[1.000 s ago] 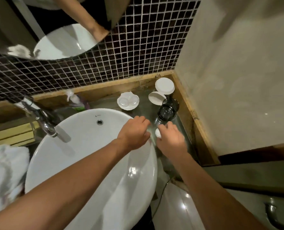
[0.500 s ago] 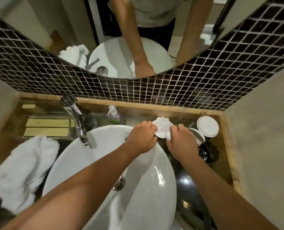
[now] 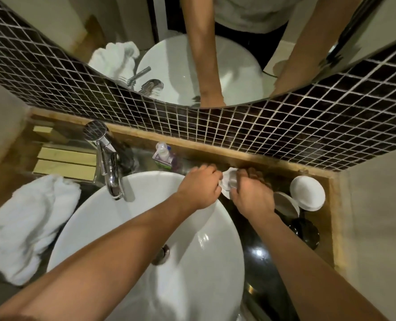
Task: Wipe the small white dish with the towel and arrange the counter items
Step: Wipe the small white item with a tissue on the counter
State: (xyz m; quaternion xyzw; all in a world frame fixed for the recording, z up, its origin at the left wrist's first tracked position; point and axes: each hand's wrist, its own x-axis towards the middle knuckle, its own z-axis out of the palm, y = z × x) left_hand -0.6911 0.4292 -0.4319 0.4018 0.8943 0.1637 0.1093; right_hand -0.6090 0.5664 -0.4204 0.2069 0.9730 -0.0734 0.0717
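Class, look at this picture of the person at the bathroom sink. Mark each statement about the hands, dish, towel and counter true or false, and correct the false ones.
1. Both hands, left hand and right hand, are on the small white dish. True.
2. The white towel is in the right hand. False: it lies on the counter left of the sink basin, untouched.
3. The faucet stands at the basin's back left. True.
4. The round white lid sits inside the basin. False: it rests in the counter's right corner.
5. Water is running. False: none shows.
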